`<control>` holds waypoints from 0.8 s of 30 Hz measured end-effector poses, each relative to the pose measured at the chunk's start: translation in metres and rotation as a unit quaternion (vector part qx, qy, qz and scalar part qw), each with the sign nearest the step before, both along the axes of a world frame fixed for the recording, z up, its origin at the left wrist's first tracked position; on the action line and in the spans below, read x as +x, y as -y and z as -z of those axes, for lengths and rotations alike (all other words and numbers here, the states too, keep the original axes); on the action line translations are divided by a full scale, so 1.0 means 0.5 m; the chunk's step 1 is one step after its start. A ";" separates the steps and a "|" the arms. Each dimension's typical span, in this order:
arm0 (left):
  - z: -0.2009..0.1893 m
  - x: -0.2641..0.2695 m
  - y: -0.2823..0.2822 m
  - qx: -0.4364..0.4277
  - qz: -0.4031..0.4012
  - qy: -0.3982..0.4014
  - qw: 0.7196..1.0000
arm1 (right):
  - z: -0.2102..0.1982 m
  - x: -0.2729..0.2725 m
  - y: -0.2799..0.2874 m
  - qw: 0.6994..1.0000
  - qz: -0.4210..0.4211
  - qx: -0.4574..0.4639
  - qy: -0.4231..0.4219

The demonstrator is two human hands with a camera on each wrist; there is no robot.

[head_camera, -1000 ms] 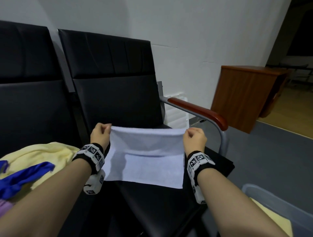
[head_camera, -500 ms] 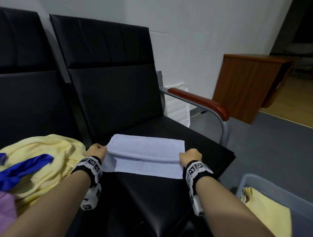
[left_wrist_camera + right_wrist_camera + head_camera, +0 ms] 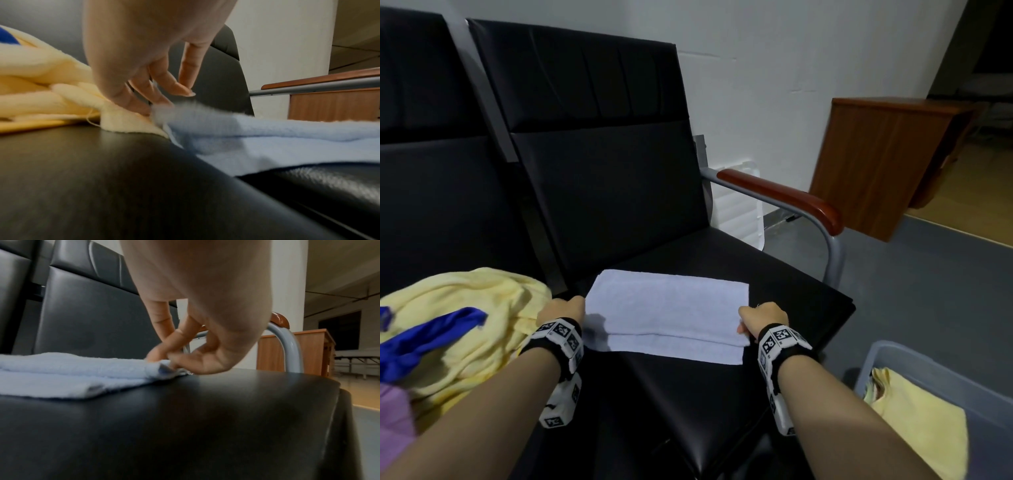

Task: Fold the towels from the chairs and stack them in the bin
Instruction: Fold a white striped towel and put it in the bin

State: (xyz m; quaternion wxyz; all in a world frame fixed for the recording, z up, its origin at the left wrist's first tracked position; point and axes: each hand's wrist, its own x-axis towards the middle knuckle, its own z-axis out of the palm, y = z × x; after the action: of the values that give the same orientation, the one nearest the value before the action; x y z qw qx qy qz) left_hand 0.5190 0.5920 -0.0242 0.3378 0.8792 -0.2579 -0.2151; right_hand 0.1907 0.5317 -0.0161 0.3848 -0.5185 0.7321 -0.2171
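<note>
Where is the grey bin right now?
In the head view the bin sits on the floor at lower right, beside the black chair, with a folded yellow towel inside.

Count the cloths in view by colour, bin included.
Light blue: 1, towel on the seat, pinched by left hand and right hand
Yellow: 2, one in the pile, one in the bin
Dark blue: 1
Purple: 1
Total: 5
</note>
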 end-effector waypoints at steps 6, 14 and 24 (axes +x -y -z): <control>-0.007 -0.028 0.016 -0.017 0.037 0.043 0.998 | 0.002 0.001 0.023 0.998 0.056 -0.004 -0.021; 0.018 -0.107 0.044 -0.096 0.209 -0.093 0.969 | 0.008 0.012 0.030 0.992 0.043 0.073 0.096; 0.007 -0.170 0.055 0.020 0.295 -0.074 0.952 | 0.001 -0.011 0.007 0.934 0.095 0.077 0.337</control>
State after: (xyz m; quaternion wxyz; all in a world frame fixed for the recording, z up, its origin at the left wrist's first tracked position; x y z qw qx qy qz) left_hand 0.4339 0.5644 -0.0277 0.2600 0.7521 -0.4755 -0.3751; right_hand 0.1852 0.5282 -0.0164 0.6251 -0.3114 0.6200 -0.3577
